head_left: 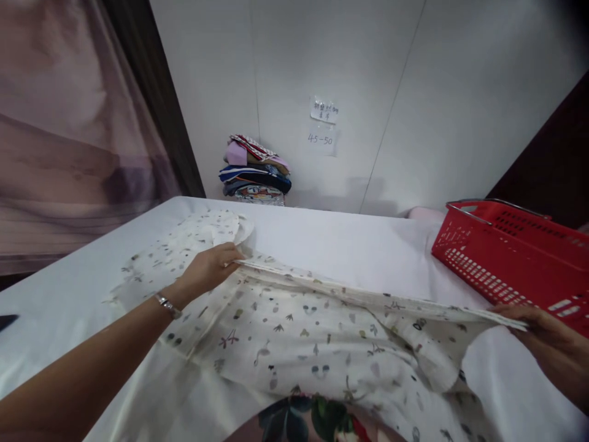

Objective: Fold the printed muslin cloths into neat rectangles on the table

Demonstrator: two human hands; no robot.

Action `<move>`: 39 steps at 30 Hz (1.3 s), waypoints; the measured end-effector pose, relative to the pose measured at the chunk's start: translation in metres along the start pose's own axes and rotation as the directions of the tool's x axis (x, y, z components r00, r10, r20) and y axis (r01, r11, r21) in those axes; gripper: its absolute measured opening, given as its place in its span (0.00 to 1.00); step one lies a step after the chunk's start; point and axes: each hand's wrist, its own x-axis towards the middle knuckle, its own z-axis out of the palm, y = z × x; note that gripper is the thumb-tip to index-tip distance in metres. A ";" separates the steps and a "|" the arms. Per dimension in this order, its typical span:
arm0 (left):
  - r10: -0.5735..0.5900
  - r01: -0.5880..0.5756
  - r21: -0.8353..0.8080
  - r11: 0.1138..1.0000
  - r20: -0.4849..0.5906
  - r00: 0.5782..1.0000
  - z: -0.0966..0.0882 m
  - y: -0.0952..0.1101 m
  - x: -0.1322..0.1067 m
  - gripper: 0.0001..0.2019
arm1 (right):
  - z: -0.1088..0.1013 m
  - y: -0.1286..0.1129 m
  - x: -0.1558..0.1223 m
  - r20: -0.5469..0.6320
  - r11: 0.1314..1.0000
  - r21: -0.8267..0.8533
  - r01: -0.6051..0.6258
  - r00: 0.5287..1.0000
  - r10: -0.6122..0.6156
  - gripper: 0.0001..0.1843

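Observation:
A cream garment [294, 331] with small printed figures lies spread across the white table [350, 239]. My left hand [209, 269] pinches its lifted edge near the collar end, fingers closed on the fabric; a metal bracelet sits on that wrist. My right hand [540, 325] grips the same raised edge at the far right, beside the red basket [519, 255]. Between both hands the edge is held taut a little above the rest of the cloth.
A stack of folded clothes [255, 172] stands at the table's back edge against the white wall, under a paper note [323, 110]. A curtain hangs at the left. A dark object [7, 320] lies at the table's left edge.

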 end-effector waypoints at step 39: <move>0.334 -0.249 -0.360 0.899 0.196 0.922 0.067 0.081 -0.039 0.13 | 0.010 0.057 -0.050 0.388 0.984 -0.179 0.025 0.920 0.047 0.15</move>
